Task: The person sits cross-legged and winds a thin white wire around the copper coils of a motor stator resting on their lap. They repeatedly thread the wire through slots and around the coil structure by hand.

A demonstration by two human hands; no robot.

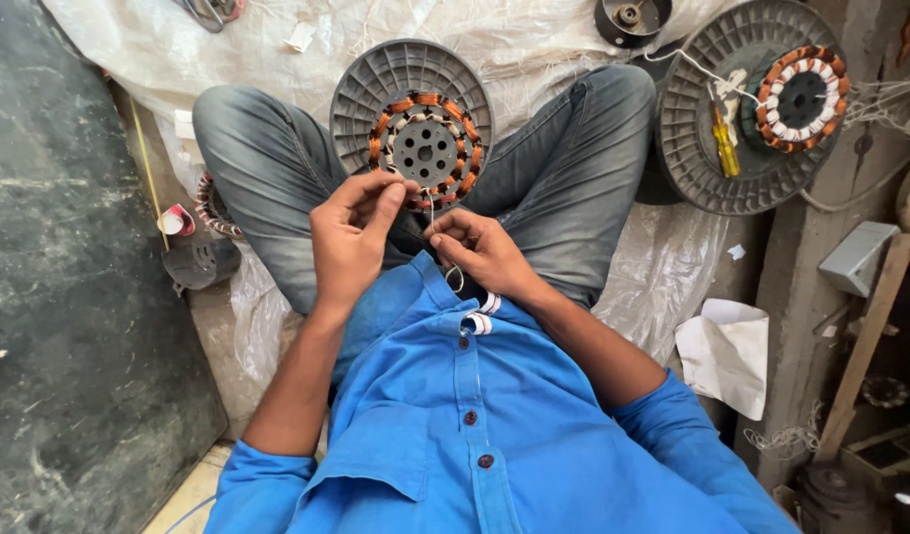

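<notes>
You sit cross-legged on the floor, a grey ribbed spool (411, 99) resting between your knees with a stator (424, 148) on top of it: a ring of copper-coloured coils around a grey perforated hub.

Left hand (351, 237): closed narrow, thumb and forefinger pinched at the near edge of the stator, on what looks like the end of a thin thread or wire. The strand itself is too fine to make out at the pinch.

Right hand (479, 247): fingers curled in, holding a thin needle (432, 210) that stands roughly upright just beside the left fingertips; a small loop of thread (457, 277) hangs below the hand.

Step in hand, as judged: lacing or tying the coil ends at the near side of the ring. Both hands meet at one point on the winding, so the work sits at a single coil, not across the whole ring.

Next move, as judged: it calls for keeping the strand taut in your left pinch while the needle tip is steered between adjacent coils without scraping the copper. Fine control, little force.

Around you: a second spool (746, 119) bearing another wound stator (799, 97) and a yellow-handled screwdriver (724, 140), well apart to your right; plastic sheet (277, 40) under everything.
</notes>
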